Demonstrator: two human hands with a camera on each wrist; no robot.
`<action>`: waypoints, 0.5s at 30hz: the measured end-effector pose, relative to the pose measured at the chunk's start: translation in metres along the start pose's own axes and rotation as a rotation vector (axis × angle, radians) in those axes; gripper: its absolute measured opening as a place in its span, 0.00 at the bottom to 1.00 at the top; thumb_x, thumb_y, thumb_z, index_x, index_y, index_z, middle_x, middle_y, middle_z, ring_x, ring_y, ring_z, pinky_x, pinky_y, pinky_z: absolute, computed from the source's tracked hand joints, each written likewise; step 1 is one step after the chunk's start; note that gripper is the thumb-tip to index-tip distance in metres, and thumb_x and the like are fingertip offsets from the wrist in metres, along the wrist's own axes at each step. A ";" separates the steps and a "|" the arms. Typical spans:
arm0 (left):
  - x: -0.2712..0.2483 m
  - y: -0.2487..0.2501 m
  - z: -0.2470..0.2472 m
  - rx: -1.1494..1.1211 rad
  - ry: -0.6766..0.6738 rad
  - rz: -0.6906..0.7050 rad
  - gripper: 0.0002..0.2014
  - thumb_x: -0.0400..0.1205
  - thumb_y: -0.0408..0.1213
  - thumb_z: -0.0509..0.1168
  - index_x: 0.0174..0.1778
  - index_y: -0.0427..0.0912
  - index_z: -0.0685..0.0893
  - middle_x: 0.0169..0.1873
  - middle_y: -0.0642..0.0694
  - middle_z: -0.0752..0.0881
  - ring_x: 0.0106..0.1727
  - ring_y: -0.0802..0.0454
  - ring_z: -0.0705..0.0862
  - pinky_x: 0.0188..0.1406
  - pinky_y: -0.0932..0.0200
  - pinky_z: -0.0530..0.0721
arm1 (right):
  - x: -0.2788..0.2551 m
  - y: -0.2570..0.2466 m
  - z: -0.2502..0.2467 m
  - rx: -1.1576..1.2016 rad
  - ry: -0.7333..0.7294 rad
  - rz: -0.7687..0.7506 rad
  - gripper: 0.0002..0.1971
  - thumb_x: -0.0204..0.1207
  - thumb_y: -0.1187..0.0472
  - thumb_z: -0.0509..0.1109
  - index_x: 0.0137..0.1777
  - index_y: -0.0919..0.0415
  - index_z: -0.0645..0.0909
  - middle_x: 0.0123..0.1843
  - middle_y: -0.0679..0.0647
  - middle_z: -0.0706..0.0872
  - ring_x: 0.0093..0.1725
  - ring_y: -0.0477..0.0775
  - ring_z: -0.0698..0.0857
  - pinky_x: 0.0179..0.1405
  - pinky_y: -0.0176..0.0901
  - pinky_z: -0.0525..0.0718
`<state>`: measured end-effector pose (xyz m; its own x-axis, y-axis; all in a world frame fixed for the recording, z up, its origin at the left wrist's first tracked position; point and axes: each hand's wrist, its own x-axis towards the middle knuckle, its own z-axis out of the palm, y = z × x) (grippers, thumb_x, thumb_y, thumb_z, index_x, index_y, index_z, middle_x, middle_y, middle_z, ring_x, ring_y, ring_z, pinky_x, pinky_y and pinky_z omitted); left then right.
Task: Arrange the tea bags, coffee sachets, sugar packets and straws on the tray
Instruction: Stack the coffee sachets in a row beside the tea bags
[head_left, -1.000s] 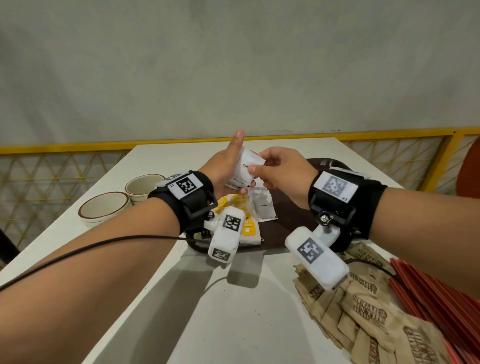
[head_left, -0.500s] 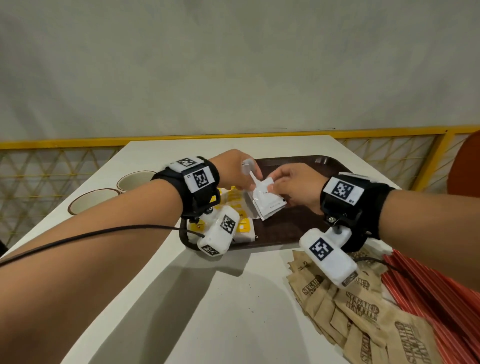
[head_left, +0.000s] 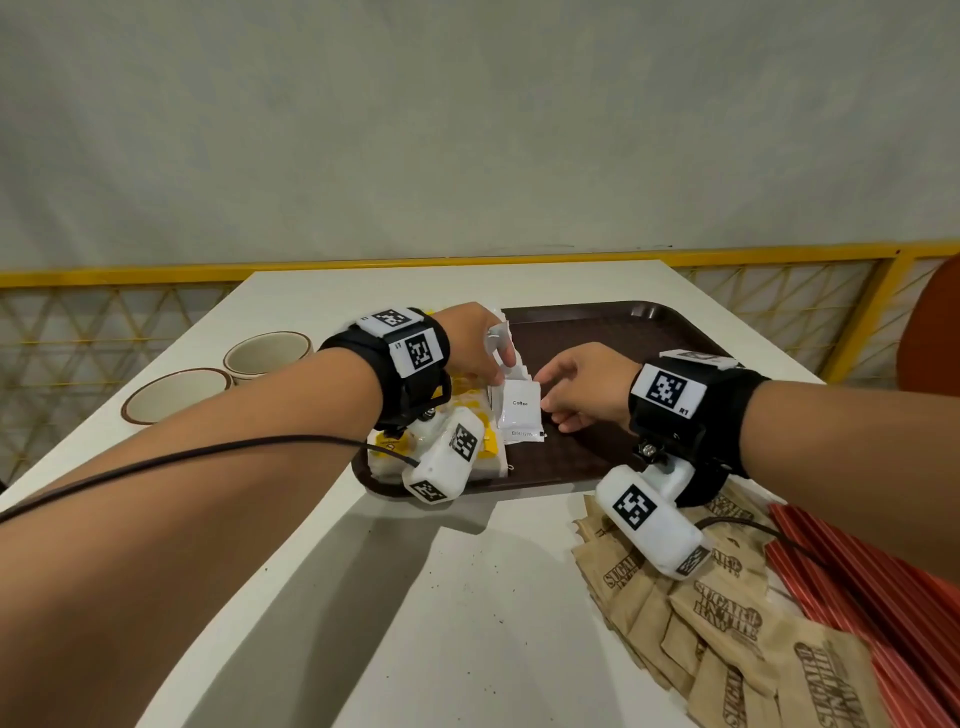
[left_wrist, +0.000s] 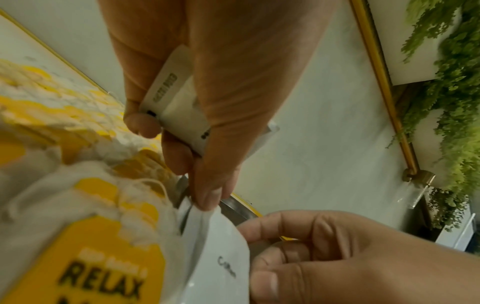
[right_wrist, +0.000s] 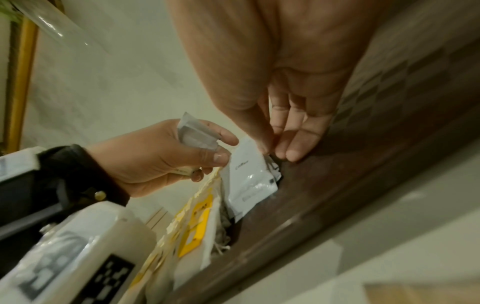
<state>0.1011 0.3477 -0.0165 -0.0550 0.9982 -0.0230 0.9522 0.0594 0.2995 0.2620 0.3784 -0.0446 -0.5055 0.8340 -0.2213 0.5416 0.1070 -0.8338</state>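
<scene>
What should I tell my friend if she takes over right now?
Left hand grips a few white coffee sachets. Right hand is open, fingers at the edge of the top coffee sachet lying on the brown tray.
Done: tea bags are on the tray, coffee begun beside them.
Left: the held sachets, the sugar packets and red straws, both on the table.

A dark brown tray (head_left: 613, 332) lies on the white worktop; at its left end sit white-and-yellow tea bags (head_left: 480, 454); just beside them a white coffee sachet (head_left: 521, 415) lies flat on others, label up; more sachets (left_wrist: 179, 107) are bunched upright in the left hand; brown sugar packets (head_left: 722, 618) sprawl off the tray beside red straws (head_left: 852, 587).
</scene>
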 end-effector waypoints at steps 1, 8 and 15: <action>0.001 0.001 0.000 0.004 -0.006 0.004 0.11 0.76 0.38 0.73 0.55 0.48 0.87 0.49 0.55 0.77 0.49 0.56 0.76 0.47 0.62 0.71 | 0.000 0.000 -0.001 0.010 -0.008 0.007 0.13 0.77 0.77 0.67 0.58 0.65 0.78 0.37 0.59 0.82 0.34 0.50 0.81 0.38 0.42 0.86; 0.002 0.003 -0.002 0.037 0.002 0.007 0.11 0.73 0.37 0.75 0.51 0.48 0.88 0.46 0.54 0.79 0.46 0.55 0.77 0.34 0.67 0.72 | 0.001 0.001 -0.002 0.013 -0.037 0.018 0.17 0.72 0.74 0.73 0.59 0.63 0.76 0.41 0.60 0.81 0.36 0.51 0.81 0.46 0.47 0.87; 0.002 0.009 0.002 0.176 -0.062 -0.001 0.14 0.72 0.38 0.76 0.54 0.47 0.87 0.46 0.53 0.79 0.47 0.53 0.79 0.43 0.61 0.75 | 0.000 0.001 -0.002 -0.172 -0.046 -0.070 0.22 0.61 0.70 0.83 0.52 0.59 0.77 0.44 0.56 0.83 0.41 0.52 0.83 0.36 0.43 0.88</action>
<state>0.1098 0.3498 -0.0154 -0.0428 0.9956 -0.0839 0.9904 0.0534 0.1279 0.2638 0.3798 -0.0441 -0.5738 0.7963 -0.1915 0.6087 0.2582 -0.7502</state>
